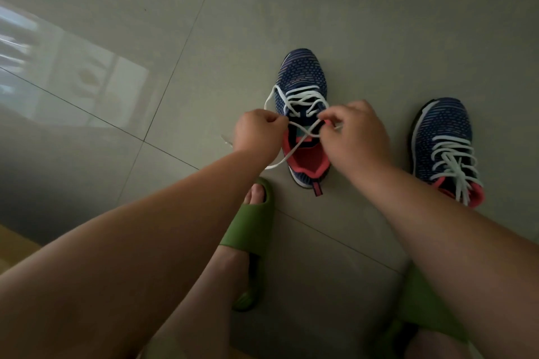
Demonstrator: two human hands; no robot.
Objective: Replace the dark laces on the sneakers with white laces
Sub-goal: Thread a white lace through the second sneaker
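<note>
Right sneaker [446,148] laced white already — left hand [256,132] and right hand [354,131] each pinch the white lace [303,96], tying off the left sneaker [303,79].

Two sneakers stood upright on the tiled floor, toes pointing away from the camera, well apart. Both had a navy knit upper with pale striping, a coral-pink lining and a white midsole.

The left sneaker [303,81] carried a white lace [303,100] threaded through the lower eyelets; its two free ends crossed over the open tongue area, untied. One end looped out to the left of the toe, the other trailed down onto the floor at the left of the heel.

The right sneaker [443,137] was fully laced with its own white lace [452,160], loose ends lying over the collar.
</note>
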